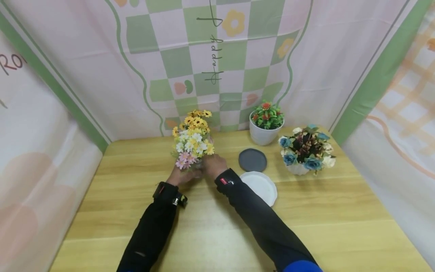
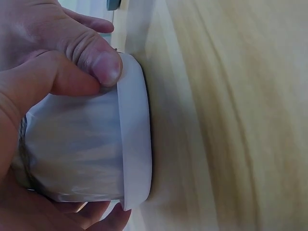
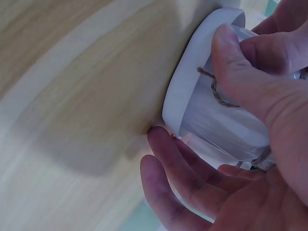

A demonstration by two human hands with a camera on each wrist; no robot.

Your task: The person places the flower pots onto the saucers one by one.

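1 left hand [image 1: 185,175] and 1 right hand [image 1: 215,165] curled round the wrapped daisy pot [image 2: 77,144], on or just above the wooden table [image 1: 210,241]. It looked light but slippery; its stiff white saucer [image 2: 137,139] seemed safer to hold than soft daisies [image 1: 192,145].

The left sleeve [image 1: 149,230] is black with a small pale mark [image 1: 139,254]; the right sleeve [image 1: 265,219], also black, meets bright blue cloth [image 1: 302,266]. The right strap [image 1: 229,177], black, bears a red tag [image 1: 223,181]; the left strap [image 1: 165,192], a dark block [image 1: 182,200], perhaps a camera.
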